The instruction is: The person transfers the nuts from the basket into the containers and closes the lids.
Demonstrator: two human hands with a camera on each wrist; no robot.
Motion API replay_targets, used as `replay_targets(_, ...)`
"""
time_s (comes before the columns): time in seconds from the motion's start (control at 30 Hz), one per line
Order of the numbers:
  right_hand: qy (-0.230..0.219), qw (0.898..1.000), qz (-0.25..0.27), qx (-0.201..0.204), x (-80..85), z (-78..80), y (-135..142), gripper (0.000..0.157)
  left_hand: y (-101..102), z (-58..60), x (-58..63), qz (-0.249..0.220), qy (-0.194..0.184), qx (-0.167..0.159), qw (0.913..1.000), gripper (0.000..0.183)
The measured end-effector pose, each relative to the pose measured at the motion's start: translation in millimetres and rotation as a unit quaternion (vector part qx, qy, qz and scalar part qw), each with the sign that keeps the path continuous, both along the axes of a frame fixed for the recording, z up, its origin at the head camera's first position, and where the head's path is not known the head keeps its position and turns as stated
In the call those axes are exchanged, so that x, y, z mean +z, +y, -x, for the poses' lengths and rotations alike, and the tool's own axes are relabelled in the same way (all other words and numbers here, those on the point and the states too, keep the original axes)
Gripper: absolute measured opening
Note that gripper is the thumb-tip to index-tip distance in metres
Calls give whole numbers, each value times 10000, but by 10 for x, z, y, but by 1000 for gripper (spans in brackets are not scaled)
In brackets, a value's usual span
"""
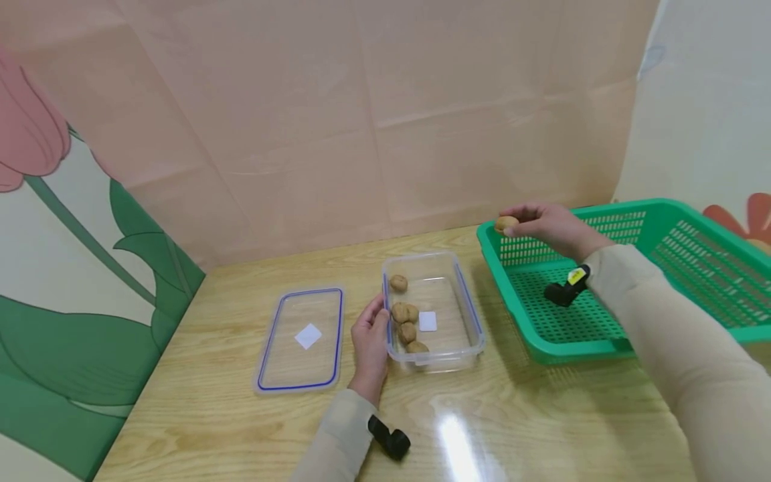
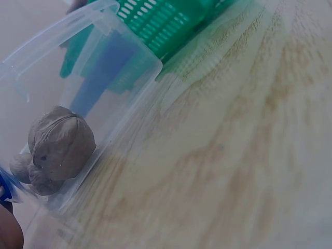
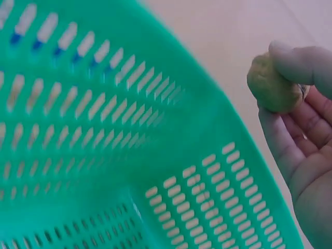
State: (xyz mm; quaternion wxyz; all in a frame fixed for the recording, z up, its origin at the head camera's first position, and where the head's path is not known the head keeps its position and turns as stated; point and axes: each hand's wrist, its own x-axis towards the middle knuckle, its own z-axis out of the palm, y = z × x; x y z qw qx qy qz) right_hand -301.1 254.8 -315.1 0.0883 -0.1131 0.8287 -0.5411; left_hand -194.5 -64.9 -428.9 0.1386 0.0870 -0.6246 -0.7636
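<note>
My right hand (image 1: 551,227) pinches a walnut (image 1: 506,224) between thumb and fingertips, above the left far corner of the green basket (image 1: 512,314). In the right wrist view, that walnut (image 3: 277,85) is just beyond the basket's rim. My left hand (image 1: 370,341) rests against the left side of a clear plastic box (image 1: 464,294), its fingers along the wall. Several walnuts (image 1: 407,333) lie inside, along the box's left side. The left wrist view shows walnuts (image 2: 62,142) through the clear wall, with only a bit of the hand at the lower left.
A clear lid (image 1: 289,361) with a blue seal lies flat on the wooden table (image 1: 199,375), left of the box. White square labels mark the lid and the box. The basket stands to the box's right, with a papered wall (image 1: 289,134) behind.
</note>
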Motion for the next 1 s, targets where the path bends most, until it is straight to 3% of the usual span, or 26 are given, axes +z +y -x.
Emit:
replay_targets(0.27,-44,9985,517,-196,96,-45,-183,55,-11,-4,10,68,53,-70,9999,32)
replay_targets(0.67,-70,9920,1227,-279,193,-166,-490,25,-13,7,26,14,28,-88,10000,32)
replay_targets(0.9,-131,9842,1763,-53,181,-196,-687,23,-15,3,32,-103,80,-109,9999,32)
replay_targets(1.0,-121,9851,1717,3,168,-228,-795,23,-18,6,24,-103,55,-81,9999,32)
